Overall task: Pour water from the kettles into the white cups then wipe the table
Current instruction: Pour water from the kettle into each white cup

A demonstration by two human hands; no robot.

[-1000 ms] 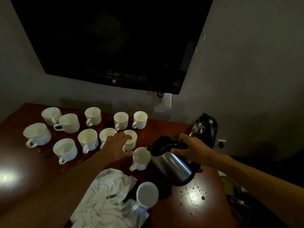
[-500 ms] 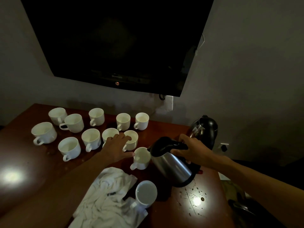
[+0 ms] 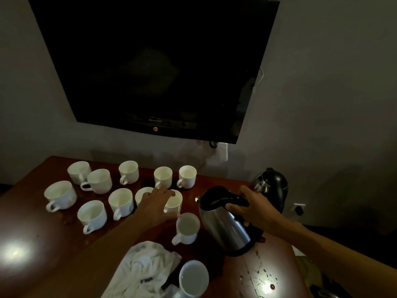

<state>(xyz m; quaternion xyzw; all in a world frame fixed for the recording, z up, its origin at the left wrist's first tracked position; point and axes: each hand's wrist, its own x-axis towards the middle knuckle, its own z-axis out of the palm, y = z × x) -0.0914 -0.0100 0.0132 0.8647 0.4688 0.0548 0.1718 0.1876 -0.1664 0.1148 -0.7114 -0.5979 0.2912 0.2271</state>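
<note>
A small pale brand mark (image 3: 155, 120) stands on the lower bezel of the television (image 3: 150, 61), just above a red light (image 3: 155, 128), mid-frame; it is too blurred to read. The white cloth (image 3: 148, 261) at the bottom of the frame bears dark print (image 3: 146, 281), also illegible.

**Materials and finishes**

Table (image 3: 32, 222): reddish-brown wood, varnished and glossy, with two bright glare spots. The finish at the near right corner is scuffed and flecked pale.

Cups (image 3: 188, 227): white glazed ceramic, smooth, with a mild sheen.

Steel kettle (image 3: 225, 226): brushed metal body with a satin finish and streaky reflections. Lid, handle and base ring are black plastic, semi-gloss.

Black kettle (image 3: 272, 188): dark glossy shell that looks like plastic, with bright metal at the spout.

Cloth (image 3: 146, 265): white fabric, crumpled and matt, with a small dark print.

TV (image 3: 154, 61): black screen, glossy, with faint reflections.

Wall (image 3: 333, 104): grey paint, matt.
</note>
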